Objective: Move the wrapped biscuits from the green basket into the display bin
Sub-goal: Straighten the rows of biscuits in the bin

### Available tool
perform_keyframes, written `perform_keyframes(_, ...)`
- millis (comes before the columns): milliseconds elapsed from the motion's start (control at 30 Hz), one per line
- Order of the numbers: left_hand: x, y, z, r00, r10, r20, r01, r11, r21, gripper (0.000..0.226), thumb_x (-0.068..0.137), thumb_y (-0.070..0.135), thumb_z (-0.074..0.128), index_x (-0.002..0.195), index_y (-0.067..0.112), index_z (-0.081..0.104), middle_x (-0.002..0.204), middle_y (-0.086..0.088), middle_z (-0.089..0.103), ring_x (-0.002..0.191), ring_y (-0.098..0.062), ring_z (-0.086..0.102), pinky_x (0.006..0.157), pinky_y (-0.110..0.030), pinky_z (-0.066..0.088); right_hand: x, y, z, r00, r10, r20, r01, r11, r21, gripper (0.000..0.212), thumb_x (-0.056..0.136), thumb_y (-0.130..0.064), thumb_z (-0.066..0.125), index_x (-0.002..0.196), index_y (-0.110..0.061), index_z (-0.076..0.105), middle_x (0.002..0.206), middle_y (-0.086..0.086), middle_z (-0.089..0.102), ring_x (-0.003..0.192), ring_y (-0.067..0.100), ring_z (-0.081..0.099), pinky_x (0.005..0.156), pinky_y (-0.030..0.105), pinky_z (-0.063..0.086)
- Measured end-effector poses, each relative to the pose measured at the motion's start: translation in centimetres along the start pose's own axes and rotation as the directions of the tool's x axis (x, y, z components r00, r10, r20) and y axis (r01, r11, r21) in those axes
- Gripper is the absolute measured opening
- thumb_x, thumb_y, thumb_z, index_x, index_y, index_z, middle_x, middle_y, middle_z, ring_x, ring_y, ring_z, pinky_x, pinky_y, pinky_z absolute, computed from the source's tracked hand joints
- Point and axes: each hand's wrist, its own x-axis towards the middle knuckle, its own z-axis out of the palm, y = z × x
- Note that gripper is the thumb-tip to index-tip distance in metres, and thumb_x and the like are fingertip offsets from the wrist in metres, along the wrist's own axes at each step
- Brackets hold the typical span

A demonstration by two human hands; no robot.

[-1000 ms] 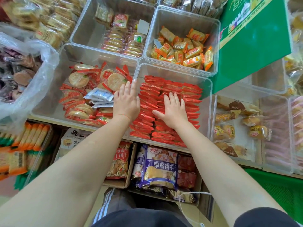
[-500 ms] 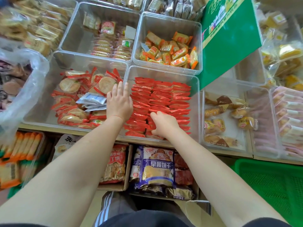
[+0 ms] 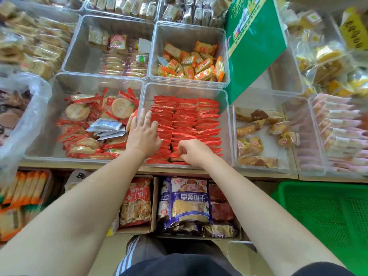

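Right hand's grip (image 3: pixel 191 151) pinches red wrapped biscuits (image 3: pixel 186 120) at the display bin's (image 3: pixel 227 124) near edge, apparently by a crimped end; left hand (image 3: pixel 143 134) lies spread on the rows. Light, slick, crushable packets: hold the seams.

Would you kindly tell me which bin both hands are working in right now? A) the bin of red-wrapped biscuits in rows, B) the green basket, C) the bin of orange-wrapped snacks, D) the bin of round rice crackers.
A: the left hand lies flat on the red-wrapped biscuits while the right hand pinches one at the near edge of that display bin.
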Motion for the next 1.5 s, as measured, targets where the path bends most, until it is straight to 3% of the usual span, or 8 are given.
perform_keyframes(167, 2.0, -0.2, -0.8, 1.000, -0.017, -0.025, 0.018, 0.999, 0.041, 0.058, 0.091, 0.043, 0.039, 0.142, 0.015, 0.034, 0.161, -0.016, 0.006, 0.148, -0.032, 0.003, 0.115, -0.052, 0.016, 0.3, 0.4, 0.6, 0.999, 0.011, 0.041, -0.010, 1.000, -0.024, 0.017, 0.091, -0.028, 0.060, 0.096, -0.018, 0.073, 0.098, 0.001, 0.071, 0.091, 0.023, 0.064, 0.076, 0.036, 0.055)
perform_keyframes(300, 3.5, -0.7, -0.6, 0.999, -0.035, -0.008, 0.035, 0.999, 0.012, 0.068, 0.093, 0.048, 0.035, 0.152, 0.015, 0.024, 0.162, -0.018, -0.003, 0.149, -0.034, -0.008, 0.120, -0.049, 0.006, 0.5, 1.4, -0.1, 0.918, 0.043, -0.394, -0.011, 0.996, 0.084, 0.023, 0.095, -0.023, 0.050, 0.087, -0.010, 0.067, 0.084, 0.003, 0.064, 0.076, 0.024, 0.060, 0.058, 0.031, 0.042)
perform_keyframes(367, 3.5, -0.9, -0.1, 1.000, -0.020, 0.001, 0.020, 0.998, 0.051, 0.072, 0.092, 0.054, 0.032, 0.153, 0.017, 0.023, 0.162, -0.017, -0.002, 0.148, -0.035, -0.012, 0.121, -0.048, 0.005, 0.7, 2.4, -0.4, 0.883, 0.051, -0.467, -0.017, 0.997, 0.077, 0.020, 0.095, -0.023, 0.052, 0.091, -0.010, 0.067, 0.085, 0.003, 0.063, 0.076, 0.024, 0.059, 0.057, 0.030, 0.038)
perform_keyframes(533, 3.5, -0.9, -0.1, 0.999, -0.018, -0.036, 0.018, 1.000, 0.005, 0.074, 0.088, 0.058, 0.033, 0.150, 0.018, 0.032, 0.162, -0.013, 0.013, 0.149, -0.034, -0.008, 0.120, -0.048, 0.013, 1.7, 2.3, 0.8, 0.981, -0.037, -0.192, 0.038, 0.999, 0.003, 0.018, 0.093, -0.031, 0.061, 0.106, -0.018, 0.064, 0.106, 0.000, 0.064, 0.097, 0.021, 0.060, 0.074, 0.035, 0.051)
perform_keyframes(733, 3.7, -0.8, -0.3, 0.999, -0.033, -0.021, 0.033, 0.999, 0.021, 0.073, 0.087, 0.059, 0.033, 0.147, 0.018, 0.036, 0.161, -0.010, 0.020, 0.149, -0.033, -0.007, 0.114, -0.049, 0.024, 3.4, 1.6, 1.9, 0.952, -0.019, -0.304, -0.015, 0.994, -0.109, 0.007, 0.091, -0.004, 0.053, 0.088, -0.009, 0.057, 0.089, 0.005, 0.057, 0.079, 0.029, 0.060, 0.056, 0.033, 0.039)
perform_keyframes(967, 3.7, -0.8, -0.2, 0.999, -0.041, -0.008, 0.041, 0.998, 0.042, 0.072, 0.086, 0.060, 0.031, 0.143, 0.017, 0.039, 0.160, -0.011, 0.023, 0.149, -0.034, -0.007, 0.109, -0.048, 0.030, 2.8, 1.7, -0.3, 0.974, -0.027, -0.224, 0.054, 0.992, 0.115, 0.009, 0.090, -0.024, 0.062, 0.091, -0.015, 0.063, 0.094, 0.000, 0.055, 0.080, 0.020, 0.057, 0.070, 0.036, 0.051)
perform_keyframes(1133, 3.8, -0.8, -0.1, 0.999, -0.037, -0.003, 0.037, 0.999, 0.033, 0.073, 0.086, 0.061, 0.031, 0.143, 0.017, 0.041, 0.159, -0.011, 0.024, 0.149, -0.035, -0.006, 0.108, -0.049, 0.031, 2.4, 1.0, -0.3, 0.999, -0.054, -0.001, 0.053, 0.984, -0.168, 0.016, 0.090, -0.013, 0.056, 0.104, -0.016, 0.064, 0.108, 0.002, 0.057, 0.096, 0.027, 0.060, 0.070, 0.035, 0.047)
perform_keyframes(1500, 3.9, -1.0, 0.3, 0.999, -0.040, -0.007, 0.040, 0.999, 0.025, 0.073, 0.084, 0.060, 0.031, 0.141, 0.016, 0.043, 0.158, -0.013, 0.026, 0.149, -0.035, -0.006, 0.107, -0.050, 0.032, 2.8, -1.3, 1.2, 0.994, -0.057, -0.093, 0.035, 0.974, -0.223, 0.020, 0.092, 0.003, 0.048, 0.108, -0.004, 0.057, 0.105, 0.012, 0.057, 0.094, 0.036, 0.063, 0.065, 0.037, 0.040)
